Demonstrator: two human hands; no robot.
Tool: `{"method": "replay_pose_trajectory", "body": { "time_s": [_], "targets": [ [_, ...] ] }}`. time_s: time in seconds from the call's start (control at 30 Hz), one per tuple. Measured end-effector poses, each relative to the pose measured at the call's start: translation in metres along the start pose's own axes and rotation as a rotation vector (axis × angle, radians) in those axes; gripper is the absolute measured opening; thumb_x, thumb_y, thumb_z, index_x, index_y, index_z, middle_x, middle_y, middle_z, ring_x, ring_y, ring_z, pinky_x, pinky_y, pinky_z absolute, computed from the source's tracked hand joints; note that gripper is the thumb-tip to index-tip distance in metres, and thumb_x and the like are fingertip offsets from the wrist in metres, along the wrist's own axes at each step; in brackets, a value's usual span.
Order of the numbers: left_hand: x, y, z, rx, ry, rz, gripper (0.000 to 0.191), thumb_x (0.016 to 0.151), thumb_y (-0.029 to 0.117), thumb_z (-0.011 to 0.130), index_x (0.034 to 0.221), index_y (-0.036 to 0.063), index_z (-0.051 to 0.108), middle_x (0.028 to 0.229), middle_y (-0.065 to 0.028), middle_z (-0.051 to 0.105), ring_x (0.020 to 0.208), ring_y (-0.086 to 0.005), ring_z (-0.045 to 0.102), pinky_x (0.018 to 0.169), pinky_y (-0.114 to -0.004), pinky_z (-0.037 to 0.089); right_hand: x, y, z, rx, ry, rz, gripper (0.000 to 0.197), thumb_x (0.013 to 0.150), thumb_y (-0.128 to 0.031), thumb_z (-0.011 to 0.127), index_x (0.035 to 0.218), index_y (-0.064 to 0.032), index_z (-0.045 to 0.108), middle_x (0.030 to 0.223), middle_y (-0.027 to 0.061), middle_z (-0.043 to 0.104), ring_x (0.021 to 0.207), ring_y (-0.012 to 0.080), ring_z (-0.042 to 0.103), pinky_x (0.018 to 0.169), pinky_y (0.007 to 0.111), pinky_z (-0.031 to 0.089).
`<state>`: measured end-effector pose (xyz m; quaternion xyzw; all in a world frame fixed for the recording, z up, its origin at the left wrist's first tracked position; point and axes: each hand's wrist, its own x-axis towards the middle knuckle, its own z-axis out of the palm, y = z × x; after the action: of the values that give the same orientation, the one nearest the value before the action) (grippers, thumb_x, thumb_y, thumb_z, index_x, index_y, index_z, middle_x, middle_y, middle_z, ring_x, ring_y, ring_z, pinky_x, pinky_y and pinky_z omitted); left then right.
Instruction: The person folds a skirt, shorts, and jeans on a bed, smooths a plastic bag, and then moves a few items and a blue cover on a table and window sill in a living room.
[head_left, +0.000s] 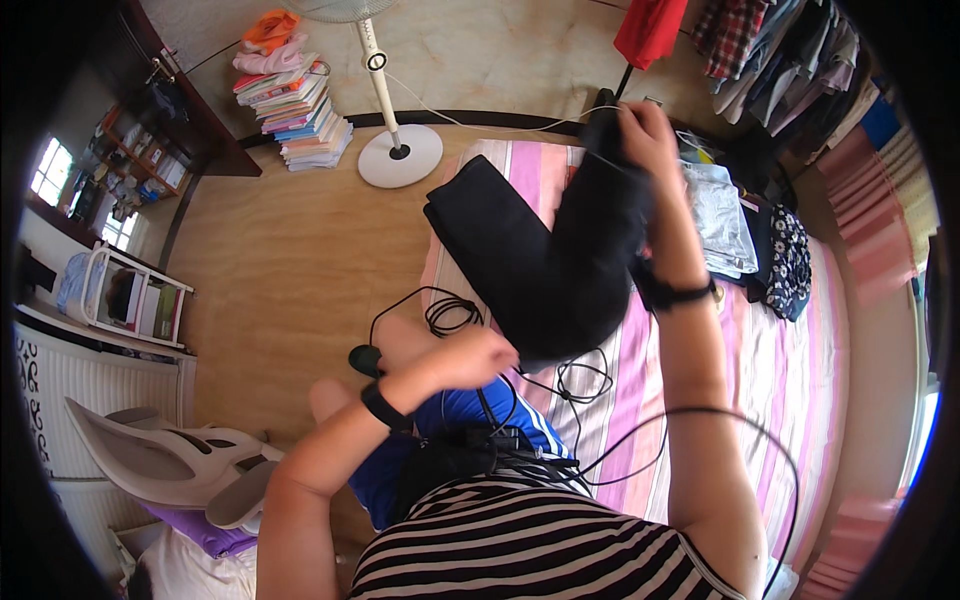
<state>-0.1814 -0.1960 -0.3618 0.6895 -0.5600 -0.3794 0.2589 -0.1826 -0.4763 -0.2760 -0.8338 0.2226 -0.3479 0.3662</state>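
Black trousers (517, 262), bent into a V shape, lie partly over the striped bedsheet (750, 360). My right hand (651, 139) grips the far end of the right-hand section, where the cloth is blurred. At the near left edge of the cloth, my left hand (480, 356) has its fingers curled together and seems to pinch it; the fingertips are partly hidden. Dark bands circle both wrists.
Black cables (585, 382) run from my waist across the bed, with a coil (454, 311) near my knee. Folded clothes (787, 262) and a plastic-wrapped package (716, 217) lie at right. Beyond stand a fan (400, 154) and a stack of books (300, 112); a chair (172, 457) is at left.
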Motion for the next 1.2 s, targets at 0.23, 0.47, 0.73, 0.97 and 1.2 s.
{"method": "replay_pose_trajectory", "body": {
  "time_s": [0.23,0.47,0.73,0.97,1.2],
  "targets": [
    [-0.045,-0.069,-0.039,-0.185,0.201,-0.481,0.021,0.074,0.015,0.050,0.087,-0.0008,0.055,0.077,-0.0089,0.058,0.071,-0.0127,0.052,0.064,-0.023,0.040,-0.015,0.012,0.086,0.421,-0.012,0.173,0.037,0.078,-0.035,0.038,0.091,-0.0014,0.045,0.083,0.0070,0.047,0.079,0.0146,0.042,0.072,0.025,0.033],
    [-0.017,-0.103,-0.030,-0.373,0.219,-0.360,0.031,0.075,0.015,0.049,0.100,-0.0027,0.046,0.093,-0.0110,0.053,0.081,-0.0162,0.051,0.070,-0.025,0.040,-0.224,0.154,0.075,-0.271,0.202,0.525,0.041,0.070,-0.036,0.050,0.080,0.0026,0.043,0.069,0.0104,0.046,0.060,0.0198,0.044,0.053,0.030,0.036],
    [0.051,-0.116,-0.020,0.215,0.448,-0.030,0.045,0.072,0.029,0.049,0.112,0.0136,0.038,0.117,-0.0190,0.031,0.107,-0.0385,0.026,0.088,-0.038,0.025,-0.247,0.119,0.099,0.745,-0.066,1.059,0.036,0.071,-0.022,0.054,0.093,0.0021,0.038,0.084,0.0104,0.048,0.072,0.0201,0.048,0.061,0.032,0.040],
    [0.089,-0.084,-0.014,0.340,0.337,-0.120,0.048,0.077,0.041,0.034,0.120,0.0225,0.023,0.127,-0.0104,0.014,0.114,-0.0366,0.011,0.087,-0.054,0.013,-0.238,0.070,0.041,0.850,0.126,0.776,0.034,0.075,-0.009,0.048,0.104,0.0018,0.033,0.096,0.0095,0.047,0.085,0.0168,0.047,0.072,0.029,0.039],
    [0.106,-0.082,0.034,0.513,0.131,-0.088,0.048,0.078,0.044,0.026,0.121,0.0225,0.021,0.128,-0.0060,0.010,0.117,-0.0318,0.002,0.087,-0.055,0.001,-0.266,0.070,0.023,0.716,0.197,0.844,0.031,0.076,-0.014,0.048,0.101,-0.0006,0.034,0.088,0.0063,0.047,0.076,0.0121,0.046,0.061,0.023,0.039]
  ]
}}
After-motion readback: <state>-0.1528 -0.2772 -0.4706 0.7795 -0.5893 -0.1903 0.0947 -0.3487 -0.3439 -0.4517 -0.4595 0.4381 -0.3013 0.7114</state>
